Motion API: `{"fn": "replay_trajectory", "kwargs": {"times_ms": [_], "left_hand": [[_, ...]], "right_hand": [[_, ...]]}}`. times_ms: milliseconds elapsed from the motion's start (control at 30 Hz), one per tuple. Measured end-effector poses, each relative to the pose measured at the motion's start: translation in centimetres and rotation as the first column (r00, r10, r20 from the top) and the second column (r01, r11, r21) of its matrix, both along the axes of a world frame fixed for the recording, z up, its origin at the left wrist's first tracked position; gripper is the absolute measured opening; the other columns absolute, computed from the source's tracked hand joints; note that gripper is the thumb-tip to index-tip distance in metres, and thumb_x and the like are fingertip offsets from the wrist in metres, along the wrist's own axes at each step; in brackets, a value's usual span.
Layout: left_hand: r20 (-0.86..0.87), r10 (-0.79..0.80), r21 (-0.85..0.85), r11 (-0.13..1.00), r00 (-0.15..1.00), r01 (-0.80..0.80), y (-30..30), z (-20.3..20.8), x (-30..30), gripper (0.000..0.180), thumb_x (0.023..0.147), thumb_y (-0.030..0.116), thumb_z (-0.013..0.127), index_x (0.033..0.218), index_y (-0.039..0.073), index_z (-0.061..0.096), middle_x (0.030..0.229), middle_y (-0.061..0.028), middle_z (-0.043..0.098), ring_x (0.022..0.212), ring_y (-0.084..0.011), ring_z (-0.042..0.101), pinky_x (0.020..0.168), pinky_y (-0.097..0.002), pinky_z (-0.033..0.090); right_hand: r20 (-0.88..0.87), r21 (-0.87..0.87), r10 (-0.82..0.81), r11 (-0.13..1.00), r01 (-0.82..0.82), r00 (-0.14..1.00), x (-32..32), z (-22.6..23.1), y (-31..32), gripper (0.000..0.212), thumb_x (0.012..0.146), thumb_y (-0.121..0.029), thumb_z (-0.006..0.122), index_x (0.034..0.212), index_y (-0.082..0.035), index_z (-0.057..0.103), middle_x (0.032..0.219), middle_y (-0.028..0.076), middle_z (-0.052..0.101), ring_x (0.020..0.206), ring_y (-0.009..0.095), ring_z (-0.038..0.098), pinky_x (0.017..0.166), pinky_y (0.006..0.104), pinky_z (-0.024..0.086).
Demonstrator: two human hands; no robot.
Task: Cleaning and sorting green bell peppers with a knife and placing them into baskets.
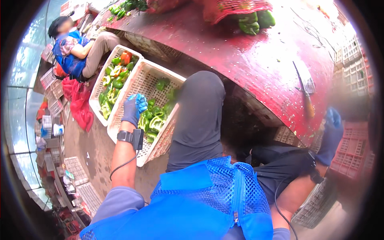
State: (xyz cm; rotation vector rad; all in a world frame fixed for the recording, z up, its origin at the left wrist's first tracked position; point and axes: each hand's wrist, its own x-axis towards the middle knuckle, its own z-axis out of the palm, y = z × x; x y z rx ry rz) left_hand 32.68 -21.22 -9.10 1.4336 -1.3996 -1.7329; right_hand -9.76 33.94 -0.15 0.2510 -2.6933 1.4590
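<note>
Left hand (136, 107) curled, contents hidden; right hand (333, 123), I can't tell; a careless leftward sweep there could catch the wooden-handled knife (308, 88) nearby.

A zipped blue mesh-panelled vest (172, 218) tops grey-blue sleeves (122, 201) and dark trousers (197, 124). Blue gloves (131, 114) cover the hands (137, 105); black wrist units (137, 138) carry cables (123, 164).

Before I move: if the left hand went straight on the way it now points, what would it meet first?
Probably the far end of the pale crate of green peppers, though depth is unclear: the left hand may be high enough to clear the rim.
</note>
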Motion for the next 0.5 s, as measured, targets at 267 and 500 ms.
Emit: {"fn": "replay_trajectory", "kwargs": {"times_ms": [267,500], "left_hand": [[0.019,-0.360,-0.281,0.893,0.933,0.351,2.3,2.2,-2.5,0.018,0.101,0.014,0.048,0.108,0.005,0.063,0.089,-0.0037,0.066,0.072,-0.0115,0.065,0.061,-0.0222,0.054],[-0.159,-0.320,-0.322,0.911,0.934,0.258,1.3,8.4,-8.0,0.040,0.103,0.033,0.051,0.130,0.005,0.059,0.123,-0.0061,0.064,0.102,-0.0156,0.062,0.087,-0.0278,0.049]], "right_hand": [[-0.060,-0.120,0.021,0.992,-0.028,0.998,3.3,2.9,2.7,0.031,0.096,-0.024,0.062,0.120,-0.004,0.066,0.099,0.003,0.069,0.084,0.011,0.061,0.076,0.0267,0.050],[-0.084,0.543,-0.490,0.708,0.452,0.868,10.9,-5.8,18.8,0.048,0.085,-0.047,0.069,0.097,-0.001,0.067,0.088,0.023,0.069,0.079,0.038,0.067,0.071,0.0464,0.051]]}}
